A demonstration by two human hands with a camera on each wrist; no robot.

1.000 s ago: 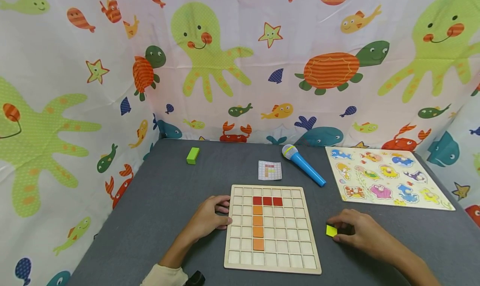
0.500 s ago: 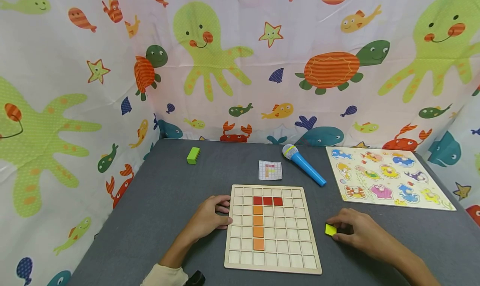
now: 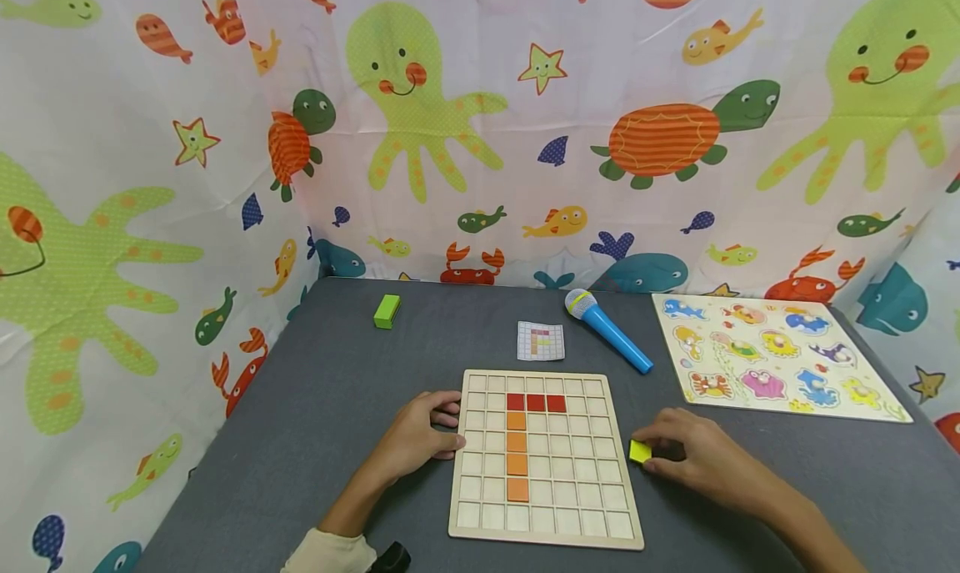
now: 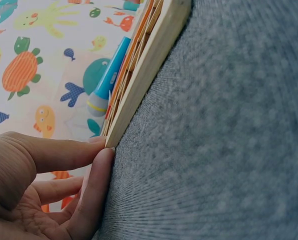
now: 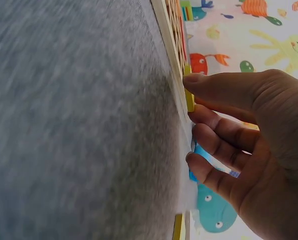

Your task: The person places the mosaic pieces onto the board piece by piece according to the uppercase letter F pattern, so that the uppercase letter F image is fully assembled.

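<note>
A wooden grid board (image 3: 587, 495) lies flat on the grey table. Three red tiles (image 3: 536, 403) form a row in its upper part, and several orange tiles (image 3: 517, 442) run down a column below the leftmost red one. My left hand (image 3: 415, 441) holds the board's left edge; thumb and finger meet its wooden side in the left wrist view. Between thumb and fingers, my right hand (image 3: 703, 452) pinches a yellow square tile (image 3: 640, 451) just beside the board's right edge. The right wrist view shows that tile (image 5: 190, 103) edge-on, partly covered by the thumb.
Behind the board lies a small card (image 3: 528, 353) printed with a coloured grid pattern. A blue toy microphone (image 3: 617, 338) is to its right, then a sea-animal puzzle board (image 3: 787, 408). A green block (image 3: 386, 312) stands at back left. A printed curtain (image 3: 480, 64) surrounds the table.
My right hand has carried the yellow tile left and slightly away from me, up to the board's right edge. The left hand and the board have stayed put.
</note>
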